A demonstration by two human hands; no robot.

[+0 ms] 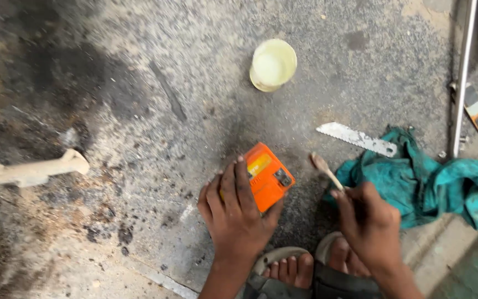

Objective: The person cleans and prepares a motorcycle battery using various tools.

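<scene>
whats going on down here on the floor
A person crouches on a gritty concrete floor. Their left hand grips a small orange box resting on the ground, while the right hand holds a thin stick tipped toward it. Nearby lie a pale round lid, a short saw blade and a teal rag.

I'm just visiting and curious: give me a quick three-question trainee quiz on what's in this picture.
1. True or false: the left hand rests on an orange box.
2. What does the right hand hold? A) a small stick B) a saw blade C) a cup
3. What colour is the crumpled cloth beside the right hand?

Key: 1. True. 2. A; the saw blade lies on the concrete floor partly on the cloth, and the pale cup stands apart, farther away. 3. Teal green.
</scene>
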